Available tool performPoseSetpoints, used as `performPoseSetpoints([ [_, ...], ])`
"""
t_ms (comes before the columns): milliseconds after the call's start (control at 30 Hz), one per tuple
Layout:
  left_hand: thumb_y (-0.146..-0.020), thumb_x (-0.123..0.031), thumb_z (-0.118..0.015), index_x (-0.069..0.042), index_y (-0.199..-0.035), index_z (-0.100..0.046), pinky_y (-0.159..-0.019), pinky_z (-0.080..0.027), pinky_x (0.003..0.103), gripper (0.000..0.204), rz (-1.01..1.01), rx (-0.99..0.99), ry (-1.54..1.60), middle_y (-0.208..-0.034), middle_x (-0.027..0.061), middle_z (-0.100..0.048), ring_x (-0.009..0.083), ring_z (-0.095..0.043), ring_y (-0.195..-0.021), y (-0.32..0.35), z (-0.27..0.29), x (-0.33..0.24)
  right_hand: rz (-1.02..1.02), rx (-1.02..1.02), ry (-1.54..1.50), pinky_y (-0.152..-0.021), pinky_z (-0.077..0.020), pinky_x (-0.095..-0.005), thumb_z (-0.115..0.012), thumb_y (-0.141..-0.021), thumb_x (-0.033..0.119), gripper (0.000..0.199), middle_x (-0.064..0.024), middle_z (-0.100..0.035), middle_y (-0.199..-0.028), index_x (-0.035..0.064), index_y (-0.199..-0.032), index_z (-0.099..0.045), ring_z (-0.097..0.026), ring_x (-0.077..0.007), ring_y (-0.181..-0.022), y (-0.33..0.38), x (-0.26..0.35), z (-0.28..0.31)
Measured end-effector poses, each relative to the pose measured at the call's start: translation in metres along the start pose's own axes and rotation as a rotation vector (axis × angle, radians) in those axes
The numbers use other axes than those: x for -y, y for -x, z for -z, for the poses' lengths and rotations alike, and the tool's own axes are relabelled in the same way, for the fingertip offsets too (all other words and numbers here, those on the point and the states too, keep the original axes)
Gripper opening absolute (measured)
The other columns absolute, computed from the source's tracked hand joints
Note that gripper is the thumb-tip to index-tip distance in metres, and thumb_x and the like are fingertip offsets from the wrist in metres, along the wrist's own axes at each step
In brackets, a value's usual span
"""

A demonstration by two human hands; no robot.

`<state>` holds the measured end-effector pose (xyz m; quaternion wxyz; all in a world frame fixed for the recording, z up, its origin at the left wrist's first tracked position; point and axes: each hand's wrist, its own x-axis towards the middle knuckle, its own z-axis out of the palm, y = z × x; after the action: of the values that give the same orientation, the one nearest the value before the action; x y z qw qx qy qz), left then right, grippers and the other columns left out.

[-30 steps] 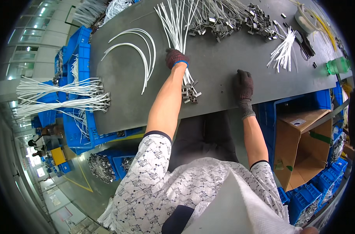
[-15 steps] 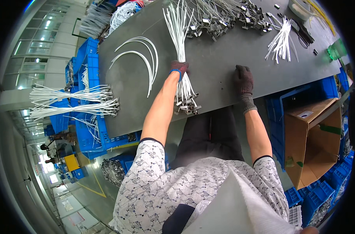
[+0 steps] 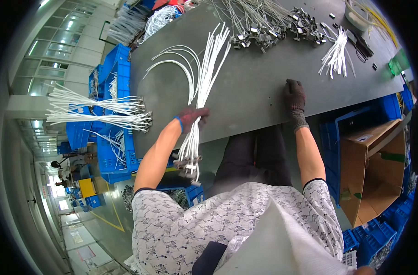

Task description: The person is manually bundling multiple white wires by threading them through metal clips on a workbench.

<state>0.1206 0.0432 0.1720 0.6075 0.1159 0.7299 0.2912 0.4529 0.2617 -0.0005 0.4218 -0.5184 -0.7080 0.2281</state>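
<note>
My left hand (image 3: 191, 119), in a dark red work glove, is closed around a bundle of white cables (image 3: 210, 73) near the table's front edge. The bundle's loose ends fan out over the table; its lower end, with metal clips (image 3: 188, 167), hangs past the edge. Just beyond that hand, several loose white cables (image 3: 190, 75) lie curved on the tabletop. My right hand (image 3: 295, 97), gloved in dark knit, rests on the table with its fingers curled in and nothing visible in them.
A heap of cables with metal clips (image 3: 264, 36) covers the far side of the grey table (image 3: 245, 101). Another white bundle (image 3: 338, 52) lies far right. Tied cable bundles (image 3: 99, 118) rest across blue crates (image 3: 109, 158) at left. An open cardboard box (image 3: 371, 176) stands at right.
My left hand has drawn the cable bundle left and toward me, so its clip end now hangs over the table edge. My right hand keeps nearly the same place.
</note>
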Motion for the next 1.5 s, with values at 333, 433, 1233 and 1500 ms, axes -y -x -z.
performPoseSetpoints([
  [333, -0.090, -0.030, -0.073, -0.009, -0.098, -0.062, -0.048, -0.046, 0.029, 0.026, -0.086, -0.030, -0.074, -0.072, 0.0045, -0.060, 0.0130, -0.053, -0.051, 0.148, 0.042, 0.058, 0.072, -0.017, 0.080, -0.086, -0.0523, -0.0445, -0.060, -0.090, 0.015, 0.021, -0.0192, -0.066, -0.108, 0.0058, -0.107, -0.069, -0.064, -0.0397, -0.098, 0.007, 0.004, -0.003],
  [433, -0.090, -0.029, -0.072, -0.008, -0.097, -0.061, -0.046, -0.046, 0.030, 0.025, -0.203, -0.099, -0.075, -0.070, 0.0052, -0.059, 0.0141, -0.054, -0.050, 0.167, 0.046, 0.060, 0.100, -0.012, 0.123, -0.090, -0.0507, -0.0428, -0.060, -0.091, 0.015, 0.021, -0.0174, -0.065, -0.111, 0.0073, -0.109, -0.068, -0.062, -0.0383, -0.104, 0.015, 0.004, -0.003],
  [1233, -0.076, -0.022, -0.079, 0.003, -0.094, -0.063, -0.059, -0.056, 0.036, 0.035, -1.269, -0.557, 0.815, -0.079, 0.0096, -0.060, 0.0204, -0.059, -0.065, 0.012, -0.020, -0.169, -0.155, 0.062, 0.043, -0.088, -0.0526, -0.0388, -0.064, -0.091, 0.017, 0.022, -0.0187, -0.069, -0.104, 0.0032, -0.107, -0.070, -0.067, -0.0339, -0.100, 0.110, -0.008, 0.103],
  [1500, -0.077, -0.004, -0.077, 0.006, -0.106, -0.064, -0.068, -0.058, 0.039, 0.033, -1.224, -0.406, 0.543, -0.085, 0.0120, -0.064, 0.0225, -0.063, -0.071, -0.008, -0.020, -0.141, -0.197, -0.085, 0.270, -0.089, -0.0532, -0.0443, -0.057, -0.093, 0.024, 0.030, -0.0196, -0.066, -0.112, 0.0072, -0.116, -0.066, -0.066, -0.0369, -0.103, 0.018, -0.059, 0.121],
])
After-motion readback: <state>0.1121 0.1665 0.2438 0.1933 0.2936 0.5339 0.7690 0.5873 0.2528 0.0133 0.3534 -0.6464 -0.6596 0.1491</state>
